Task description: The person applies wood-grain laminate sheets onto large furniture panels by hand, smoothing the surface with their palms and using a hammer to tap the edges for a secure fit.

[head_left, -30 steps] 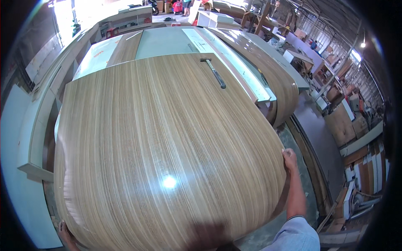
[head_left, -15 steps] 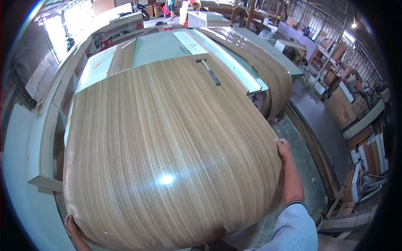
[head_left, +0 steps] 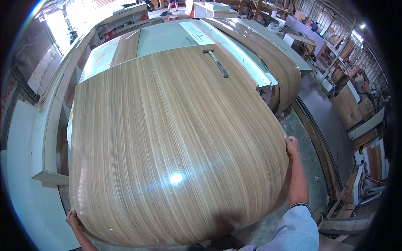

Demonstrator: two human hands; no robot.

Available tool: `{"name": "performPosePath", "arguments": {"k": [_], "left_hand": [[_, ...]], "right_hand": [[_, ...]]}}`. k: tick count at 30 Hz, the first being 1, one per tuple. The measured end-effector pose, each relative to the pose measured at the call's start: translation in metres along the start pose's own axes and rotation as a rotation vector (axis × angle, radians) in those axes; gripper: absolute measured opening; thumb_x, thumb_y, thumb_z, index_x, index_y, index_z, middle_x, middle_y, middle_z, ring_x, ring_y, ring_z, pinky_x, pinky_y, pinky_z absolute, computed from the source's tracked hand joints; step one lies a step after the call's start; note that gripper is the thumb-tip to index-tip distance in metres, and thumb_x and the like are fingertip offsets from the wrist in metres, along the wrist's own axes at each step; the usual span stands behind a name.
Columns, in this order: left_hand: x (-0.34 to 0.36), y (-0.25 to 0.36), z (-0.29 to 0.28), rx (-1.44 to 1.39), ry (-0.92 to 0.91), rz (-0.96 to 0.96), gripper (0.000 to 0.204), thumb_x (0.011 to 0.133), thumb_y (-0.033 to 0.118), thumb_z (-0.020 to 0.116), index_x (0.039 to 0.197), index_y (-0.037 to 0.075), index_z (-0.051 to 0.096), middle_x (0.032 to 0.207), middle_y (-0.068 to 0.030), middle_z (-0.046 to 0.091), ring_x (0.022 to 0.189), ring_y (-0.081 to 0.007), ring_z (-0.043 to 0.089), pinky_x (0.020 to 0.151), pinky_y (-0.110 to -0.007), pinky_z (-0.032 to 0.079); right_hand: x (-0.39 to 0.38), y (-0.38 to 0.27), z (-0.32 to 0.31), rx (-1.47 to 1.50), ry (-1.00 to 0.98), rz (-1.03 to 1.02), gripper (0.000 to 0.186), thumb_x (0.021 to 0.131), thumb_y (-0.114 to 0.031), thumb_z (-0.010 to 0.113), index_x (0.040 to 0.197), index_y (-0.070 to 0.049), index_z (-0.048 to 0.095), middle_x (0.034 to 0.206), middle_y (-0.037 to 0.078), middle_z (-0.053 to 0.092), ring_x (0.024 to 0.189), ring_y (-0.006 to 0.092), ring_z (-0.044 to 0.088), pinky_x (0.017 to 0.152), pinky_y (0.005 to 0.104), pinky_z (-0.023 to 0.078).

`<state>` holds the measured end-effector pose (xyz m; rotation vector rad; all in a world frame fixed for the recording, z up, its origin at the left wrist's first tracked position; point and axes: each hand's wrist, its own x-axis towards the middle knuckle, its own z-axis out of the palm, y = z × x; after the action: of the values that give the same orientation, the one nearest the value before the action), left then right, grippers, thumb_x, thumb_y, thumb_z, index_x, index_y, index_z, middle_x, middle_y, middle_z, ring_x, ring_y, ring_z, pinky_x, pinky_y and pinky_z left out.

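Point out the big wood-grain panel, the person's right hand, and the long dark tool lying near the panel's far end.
Glossy wood-grain panel (head_left: pixel 167 138), head view: middle of its top face.
Right hand (head_left: pixel 292 145), head view: back of the hand at the panel's right edge.
Long dark tool (head_left: pixel 218 63), head view: middle of its shaft.

Large glossy wood-grain panel (head_left: pixel 167 142), flat.

Glossy wood-grain panel (head_left: pixel 167 142) — tan with fine brown streaks. Pale grey-green board (head_left: pixel 163 37) beyond. Light blue sleeve (head_left: pixel 299 226) — dark-edged cuff.
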<state>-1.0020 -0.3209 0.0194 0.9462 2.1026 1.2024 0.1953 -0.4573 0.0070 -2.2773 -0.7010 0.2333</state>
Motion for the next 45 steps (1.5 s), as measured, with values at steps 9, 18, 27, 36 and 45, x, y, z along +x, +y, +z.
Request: {"name": "performPosePath", "arguments": {"k": [9,18,27,36,45], "left_hand": [[0.006,0.011,0.016,0.046,0.059,-0.038,0.034,0.080,0.018,0.072,0.109,-0.001,0.068,0.099,-0.0083,0.068,0.088,-0.0198,0.062,0.083,-0.034,0.051],[0.024,0.043,0.010,0.052,0.071,0.024,0.029,0.085,0.014,0.070,0.106,-0.005,0.067,0.093,-0.0077,0.068,0.085,-0.0174,0.062,0.078,-0.030,0.050],[0.037,0.072,0.013,-0.005,0.091,0.030,0.035,0.085,0.014,0.070,0.110,-0.010,0.064,0.100,-0.0127,0.068,0.089,-0.0206,0.063,0.082,-0.031,0.051],[0.061,0.095,-0.006,-0.042,0.085,0.055,0.041,0.085,0.016,0.071,0.116,-0.011,0.062,0.102,-0.0144,0.068,0.090,-0.0214,0.065,0.080,-0.032,0.052],[0.060,0.113,0.007,-0.070,0.122,-0.028,0.036,0.085,0.013,0.072,0.114,-0.006,0.064,0.093,-0.0067,0.068,0.075,-0.0133,0.062,0.066,-0.027,0.049]], "right_hand": [[0.010,-0.016,-0.003,0.061,0.003,-0.038,0.032,0.086,-0.030,0.073,0.071,-0.004,0.062,0.069,0.000,0.059,0.068,0.0102,0.050,0.065,0.0301,0.042],[0.024,-0.033,0.000,0.053,-0.001,-0.043,0.032,0.088,-0.031,0.071,0.070,-0.006,0.061,0.067,-0.002,0.055,0.066,0.0093,0.048,0.062,0.0300,0.041],[0.034,-0.067,-0.006,0.013,0.040,-0.111,0.033,0.086,-0.031,0.073,0.071,-0.003,0.064,0.067,0.001,0.060,0.066,0.0104,0.052,0.063,0.0311,0.043],[0.051,-0.076,0.002,0.053,0.023,-0.066,0.034,0.084,-0.032,0.073,0.071,-0.002,0.065,0.066,0.002,0.060,0.065,0.0102,0.052,0.062,0.0309,0.043],[0.059,-0.081,0.002,0.066,0.030,-0.111,0.034,0.083,-0.033,0.074,0.071,-0.002,0.066,0.065,0.001,0.060,0.063,0.0105,0.052,0.061,0.0316,0.043]]}}
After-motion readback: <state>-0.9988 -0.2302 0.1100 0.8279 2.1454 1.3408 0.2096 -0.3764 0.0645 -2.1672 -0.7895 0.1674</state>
